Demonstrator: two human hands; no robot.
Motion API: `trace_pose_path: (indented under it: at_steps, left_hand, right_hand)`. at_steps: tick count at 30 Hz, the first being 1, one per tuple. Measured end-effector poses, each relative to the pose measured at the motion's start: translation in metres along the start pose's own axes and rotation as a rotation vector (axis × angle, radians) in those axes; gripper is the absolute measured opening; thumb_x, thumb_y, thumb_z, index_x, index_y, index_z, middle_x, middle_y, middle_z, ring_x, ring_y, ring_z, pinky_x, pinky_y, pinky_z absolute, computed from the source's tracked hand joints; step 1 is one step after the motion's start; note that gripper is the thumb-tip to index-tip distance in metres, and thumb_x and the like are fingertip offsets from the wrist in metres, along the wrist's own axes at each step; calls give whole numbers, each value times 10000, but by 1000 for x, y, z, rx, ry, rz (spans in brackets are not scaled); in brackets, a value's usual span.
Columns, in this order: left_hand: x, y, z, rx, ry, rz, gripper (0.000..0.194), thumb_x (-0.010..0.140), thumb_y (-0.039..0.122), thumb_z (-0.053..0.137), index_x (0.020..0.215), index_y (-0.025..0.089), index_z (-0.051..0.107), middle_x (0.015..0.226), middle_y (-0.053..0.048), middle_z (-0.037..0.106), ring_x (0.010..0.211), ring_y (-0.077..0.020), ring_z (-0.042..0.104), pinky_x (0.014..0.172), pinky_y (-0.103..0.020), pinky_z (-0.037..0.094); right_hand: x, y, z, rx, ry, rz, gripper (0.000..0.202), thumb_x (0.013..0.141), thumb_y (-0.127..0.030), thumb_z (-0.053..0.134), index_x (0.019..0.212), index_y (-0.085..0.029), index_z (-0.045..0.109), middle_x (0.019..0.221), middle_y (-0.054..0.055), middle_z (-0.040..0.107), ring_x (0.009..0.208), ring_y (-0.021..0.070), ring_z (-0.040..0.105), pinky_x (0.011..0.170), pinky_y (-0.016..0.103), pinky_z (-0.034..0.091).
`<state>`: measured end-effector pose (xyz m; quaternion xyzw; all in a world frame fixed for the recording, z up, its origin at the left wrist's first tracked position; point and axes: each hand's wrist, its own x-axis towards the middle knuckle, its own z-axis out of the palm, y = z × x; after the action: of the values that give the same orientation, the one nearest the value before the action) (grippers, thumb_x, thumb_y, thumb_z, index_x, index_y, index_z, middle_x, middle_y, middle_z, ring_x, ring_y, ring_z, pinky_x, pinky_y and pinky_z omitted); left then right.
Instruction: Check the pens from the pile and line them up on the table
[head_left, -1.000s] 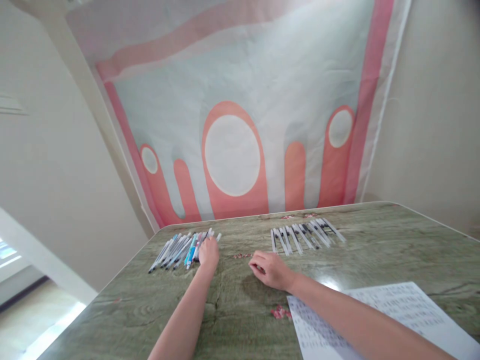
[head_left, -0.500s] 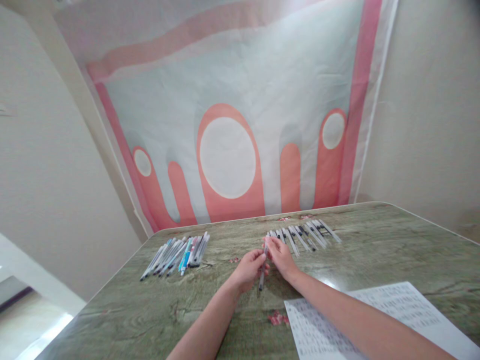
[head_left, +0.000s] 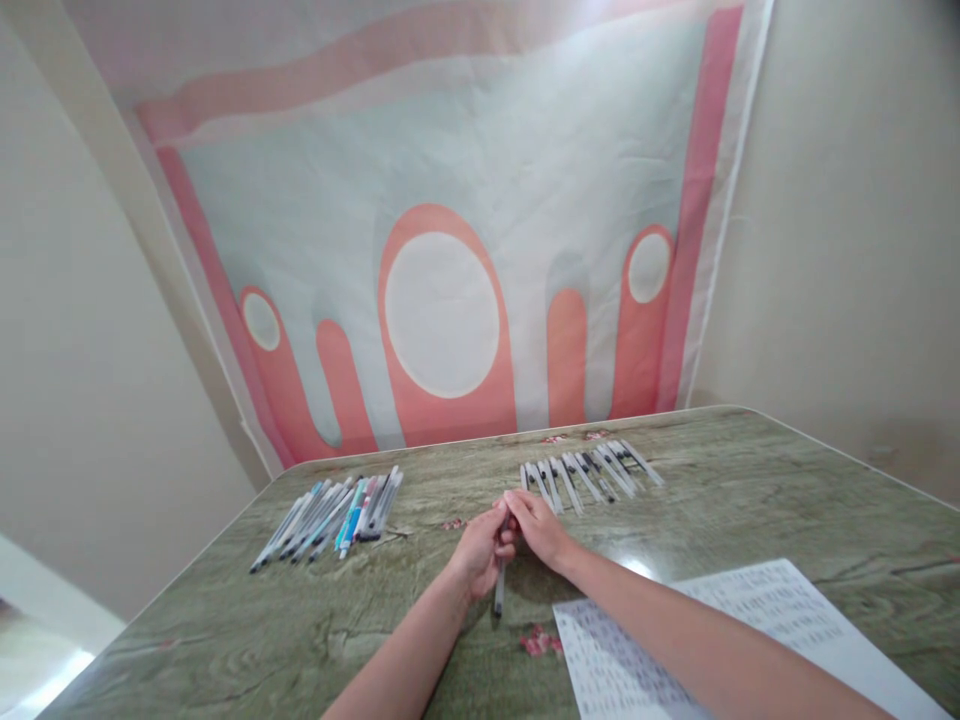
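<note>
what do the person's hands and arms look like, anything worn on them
The left hand and right hand are ungloved. Both forearms are bare, with no sleeve, watch or bracelet showing. Nails are too small to make out.

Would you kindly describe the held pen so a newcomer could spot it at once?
Over the greenish table, the left hand and right hand meet, nearer than the left pens and right pens. From them a dark-ended pen points toward the viewer, the only one held.

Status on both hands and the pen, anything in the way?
Left hand: closed on pen. Right hand: at pen's upper end, grip detail hidden. Pen off both pen groups; nothing blocking visible.
</note>
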<state>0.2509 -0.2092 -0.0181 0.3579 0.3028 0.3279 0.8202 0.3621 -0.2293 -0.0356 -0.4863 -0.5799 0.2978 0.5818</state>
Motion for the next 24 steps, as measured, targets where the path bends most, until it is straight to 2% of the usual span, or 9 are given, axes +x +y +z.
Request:
trace_pose_path:
  at_steps: [5, 15, 21, 24]
  left_hand:
    - [3, 0, -5, 29, 18, 11, 280, 683, 350, 601, 704, 146, 409, 530, 71, 358, 348, 20, 183, 329, -114, 66]
    - [4, 0, -6, 115, 16, -14, 295, 676, 394, 589, 787, 179, 420, 481, 92, 287, 346, 9, 147, 346, -121, 38]
    - [1, -3, -4, 154, 18, -27, 318, 690, 451, 557, 853, 207, 435, 462, 102, 239, 338, 0, 133, 351, -129, 35]
    - [0, -4, -2, 158, 33, -19, 322, 687, 468, 552, 821, 201, 432, 465, 101, 251, 337, -1, 144, 350, -133, 43]
  right_hand:
    - [-1, 2, 3, -15, -47, 16, 425, 845, -457, 290, 735, -147, 560, 657, 1, 540, 652, 121, 495, 643, 231, 381]
    - [0, 5, 1, -25, -91, 63, 446, 831, -482, 294, 741, -138, 562, 603, -3, 522, 567, 113, 466, 558, 225, 368]
    - [0, 2, -1, -14, -69, 43, 437, 827, -480, 300, 733, -143, 562, 658, 8, 553, 644, 129, 496, 621, 240, 381]
    - [1, 3, 0, 12, -62, 57, 433, 821, -484, 305, 705, -147, 550, 633, 1, 536, 610, 121, 485, 578, 231, 381]
